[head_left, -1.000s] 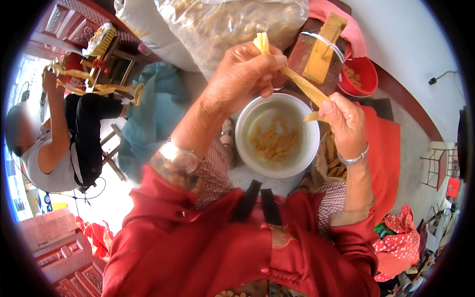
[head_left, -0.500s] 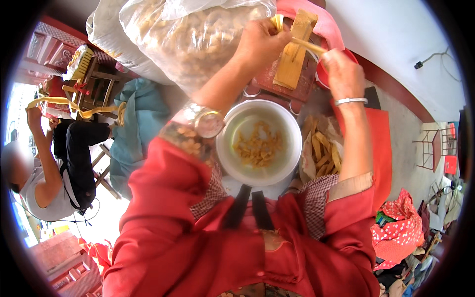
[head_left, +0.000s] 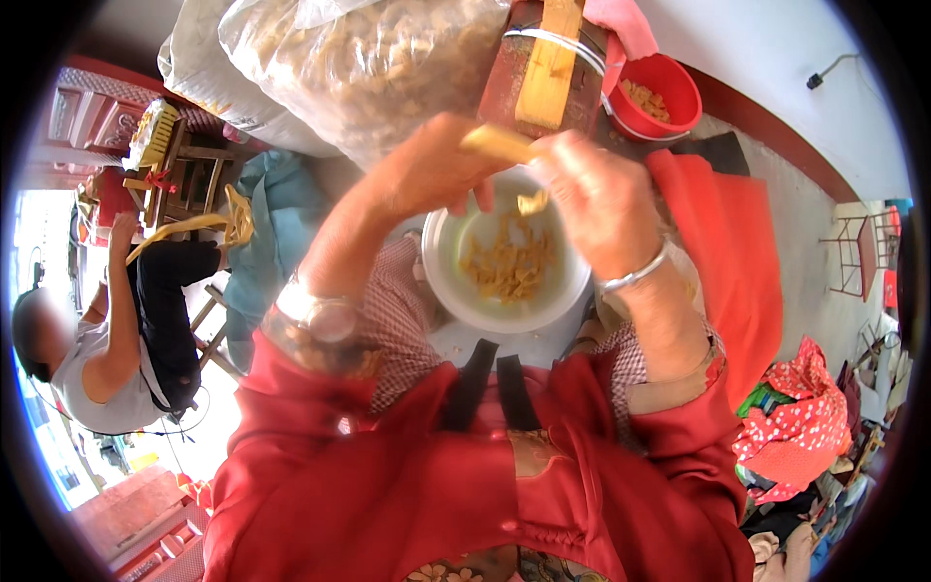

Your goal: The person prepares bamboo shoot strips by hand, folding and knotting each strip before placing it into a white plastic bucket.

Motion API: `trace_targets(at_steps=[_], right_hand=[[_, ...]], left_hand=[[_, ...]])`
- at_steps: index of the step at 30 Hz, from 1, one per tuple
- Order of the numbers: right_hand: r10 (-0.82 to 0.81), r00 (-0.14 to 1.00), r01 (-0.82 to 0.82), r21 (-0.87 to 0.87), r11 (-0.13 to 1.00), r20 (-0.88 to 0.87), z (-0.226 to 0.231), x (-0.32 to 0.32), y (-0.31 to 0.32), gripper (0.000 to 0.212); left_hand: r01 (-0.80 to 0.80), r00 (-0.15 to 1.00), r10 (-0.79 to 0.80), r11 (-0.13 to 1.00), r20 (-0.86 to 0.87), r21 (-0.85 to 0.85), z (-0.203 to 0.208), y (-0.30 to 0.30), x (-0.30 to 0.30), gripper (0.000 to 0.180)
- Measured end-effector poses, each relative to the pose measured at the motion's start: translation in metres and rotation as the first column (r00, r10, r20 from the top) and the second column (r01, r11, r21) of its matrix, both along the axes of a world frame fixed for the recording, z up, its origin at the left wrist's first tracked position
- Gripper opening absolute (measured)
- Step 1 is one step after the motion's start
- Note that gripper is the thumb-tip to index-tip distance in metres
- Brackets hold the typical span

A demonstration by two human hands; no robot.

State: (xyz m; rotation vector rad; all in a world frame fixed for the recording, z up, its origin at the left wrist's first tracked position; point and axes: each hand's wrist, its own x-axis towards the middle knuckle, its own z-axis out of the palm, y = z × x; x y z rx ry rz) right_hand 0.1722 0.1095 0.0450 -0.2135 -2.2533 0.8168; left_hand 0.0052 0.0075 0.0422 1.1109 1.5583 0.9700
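Note:
My left hand (head_left: pixel 427 165) and my right hand (head_left: pixel 603 204) are raised over the far side of a white basin (head_left: pixel 433 281). A pale yellow, flat strip (head_left: pixel 499 145) spans them, its left end against my left hand's upper side. My right fingers are closed on its other end; my left fingers seem to pinch it, though blur softens them, and other fingertips point down. Below my right hand, a small folded yellow piece (head_left: pixel 532 202) shows over the basin; whether it hangs or falls is unclear. Many similar yellow pieces (head_left: pixel 509 267) lie inside the basin.
A wooden block (head_left: pixel 548 82) rests on a red-brown stool (head_left: pixel 499 92) beyond the basin. Beside it stands a red bucket (head_left: pixel 684 102) holding yellow pieces. A large clear bag (head_left: pixel 359 73) of pieces is far left. At left, a seated person (head_left: pixel 107 359) handles a long yellow strip (head_left: pixel 184 225).
Both hands have come down and nearer, from beside the wooden block to over the basin. The small folded piece now shows below my right hand. The seated person's raised hand has lowered.

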Motion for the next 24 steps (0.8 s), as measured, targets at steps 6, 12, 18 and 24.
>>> trace_targets(at_steps=[6,12,18,24], right_hand=[[0.212,0.977,-0.207,0.124,0.970,-0.027,-0.019,0.004,-0.055,0.012],[0.294,0.949,-0.316,-0.299,0.900,-0.118,-0.020,0.012,-0.071,0.010],[0.228,0.936,-0.344,-0.826,0.447,-0.267,-0.010,0.024,-0.054,0.028],[0.077,0.968,-0.250,-0.903,0.349,-0.239,0.001,0.014,-0.040,0.029]], left_hand=[[0.028,0.990,-0.062,0.965,0.123,0.262,-0.010,-0.010,0.044,0.038],[-0.091,0.714,0.182,0.982,0.676,-0.168,-0.008,-0.004,0.051,0.034],[-0.344,0.580,0.294,0.934,0.760,-0.098,0.000,0.008,0.045,0.032],[-0.393,0.617,0.165,0.912,0.770,0.119,-0.005,0.004,0.037,0.029]])
